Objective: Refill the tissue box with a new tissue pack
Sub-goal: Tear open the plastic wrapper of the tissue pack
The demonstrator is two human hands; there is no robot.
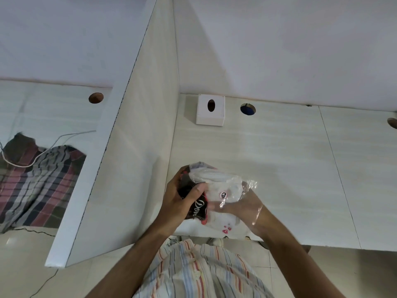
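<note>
Head view: both hands' fingers (198,189) grip a crinkly plastic tissue pack (214,190); square white tissue box (210,112) beyond.

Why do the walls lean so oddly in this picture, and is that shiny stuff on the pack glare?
Head view: the wide-angle lens tilts the partition and skews the desk seams; the light is soft and even, with faint shadows beside the tissue box; the clear wrapper of the tissue pack held by the left hand and right hand catches small bright glints.
</note>
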